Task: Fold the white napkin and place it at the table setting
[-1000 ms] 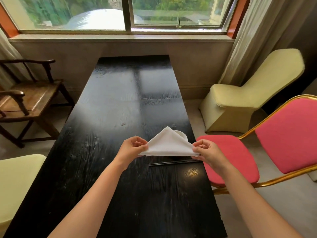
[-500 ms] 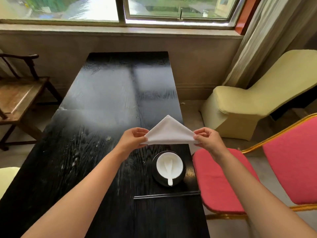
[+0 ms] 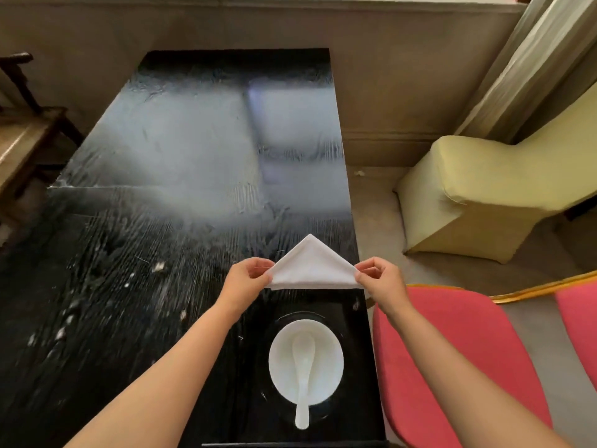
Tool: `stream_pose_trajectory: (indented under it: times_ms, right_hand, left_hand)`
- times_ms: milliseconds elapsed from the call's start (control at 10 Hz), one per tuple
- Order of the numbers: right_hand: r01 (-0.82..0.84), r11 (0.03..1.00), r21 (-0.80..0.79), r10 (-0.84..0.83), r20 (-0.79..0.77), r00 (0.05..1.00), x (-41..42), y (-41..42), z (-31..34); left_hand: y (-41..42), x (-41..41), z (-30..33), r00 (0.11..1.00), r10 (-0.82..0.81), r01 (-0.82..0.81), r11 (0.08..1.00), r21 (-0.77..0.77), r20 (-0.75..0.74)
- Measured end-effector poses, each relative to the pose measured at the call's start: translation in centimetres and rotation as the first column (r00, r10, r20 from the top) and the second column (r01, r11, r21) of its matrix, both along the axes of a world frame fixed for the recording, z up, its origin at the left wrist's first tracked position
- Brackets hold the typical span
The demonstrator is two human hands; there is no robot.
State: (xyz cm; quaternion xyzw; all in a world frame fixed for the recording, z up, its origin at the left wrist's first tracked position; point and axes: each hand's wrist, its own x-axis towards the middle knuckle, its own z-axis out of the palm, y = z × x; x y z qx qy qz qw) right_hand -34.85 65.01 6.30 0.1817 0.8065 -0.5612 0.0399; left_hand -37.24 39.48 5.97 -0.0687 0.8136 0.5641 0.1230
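Pinching the two lower corners of the white napkin point(image 3: 310, 268), the hands held it taut between them as a folded triangle, its point aimed away from the person and its long straight edge toward them. The left hand point(image 3: 247, 279) gripped the left corner with thumb and fingertips, and the right hand point(image 3: 378, 281) gripped the right corner the same way. Whether the napkin hung above the black counter point(image 3: 155, 240) or touched it could not be told. Nearer the person than the hands, a white bowl point(image 3: 306, 362) sat on a dark plate point(image 3: 339, 321), with a white spoon point(image 3: 303, 379) lying in it, handle toward the person. A pink chair point(image 3: 452, 360) stood just right of the right hand, a yellow covered chair point(image 3: 484, 189) beyond it
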Motion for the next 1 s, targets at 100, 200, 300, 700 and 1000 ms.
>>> stream_pose_trajectory:
  times_ms: [100, 200, 300, 700, 1000]
  right_hand:
    - [-0.006, 0.998, 0.061, 0.006, 0.000, 1.000, 0.2, -0.2, -2.0]
    - [-0.035, 0.990, 0.136, 0.036, -0.006, 0.999, 0.7, -0.4, -3.2]
    - [-0.057, 0.973, 0.222, 0.067, -0.039, 0.997, 0.8, -0.5, -3.5]
    - [-0.182, 0.491, 0.852, 0.595, -0.175, 0.784, 2.6, -0.7, -4.9]
    - [-0.436, 0.412, 0.800, 0.590, 0.131, 0.797, 2.4, -0.7, -3.7]
  left_hand:
    - [0.0, 0.1, -1.8, 1.000, -0.016, 0.015, 0.998, -0.054, -0.020]
    - [-0.1, 0.4, -2.7, 0.999, -0.038, 0.035, 0.991, -0.128, -0.024]
    - [0.0, 0.6, -3.1, 0.998, -0.060, 0.053, 0.978, -0.201, -0.029]
    - [0.2, 0.3, -3.7, 0.656, -0.727, 0.355, 0.532, -0.769, -0.201]
    - [-0.7, 0.1, -3.8, 0.655, -0.751, 0.471, 0.316, -0.824, 0.087]
